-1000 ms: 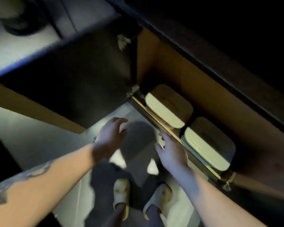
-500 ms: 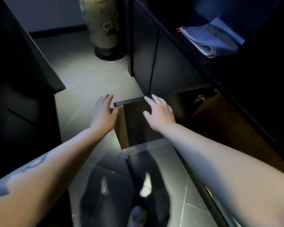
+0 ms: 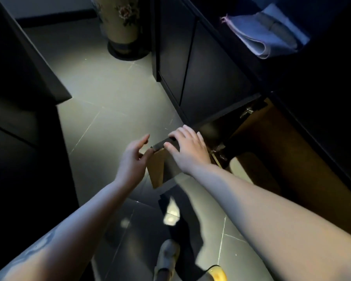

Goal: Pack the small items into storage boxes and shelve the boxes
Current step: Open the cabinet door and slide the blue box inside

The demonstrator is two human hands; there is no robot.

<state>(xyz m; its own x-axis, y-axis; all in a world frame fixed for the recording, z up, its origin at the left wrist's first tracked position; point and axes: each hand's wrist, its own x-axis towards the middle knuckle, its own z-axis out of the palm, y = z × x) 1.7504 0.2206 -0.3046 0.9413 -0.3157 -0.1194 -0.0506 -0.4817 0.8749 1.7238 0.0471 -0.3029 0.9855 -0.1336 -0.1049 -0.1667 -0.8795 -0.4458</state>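
Your two hands are at the free edge of the open cabinet door [image 3: 160, 165], low on the dark cabinet run to your right. Your right hand [image 3: 187, 150] lies over the door's top corner with the fingers spread and fairly straight, so its grip is wide and it presses on the panel without clasping it. Your left hand [image 3: 133, 159] sits just beside the same edge on the floor side, its grip loose and holding nothing; whether the fingertips touch the edge cannot be told from this angle.

Inside the cabinet, past your right forearm, one storage box [image 3: 249, 169] with a pale lid rests on the wooden shelf [image 3: 304, 159]. It is dim in there, and your arm covers the rest of the opening, so you cannot tell whether other boxes stand beside it.

Judging by this, the packing and shelving look mostly done: at least one box is in its place and no small items are loose in view. What seems left is to swing the door shut. Mind your right fingers at the hinge side as it closes.

A folded cloth [image 3: 265, 35] lies on the upper shelf and a floral vase [image 3: 120, 25] stands on the tiled floor [image 3: 101, 94] beyond.
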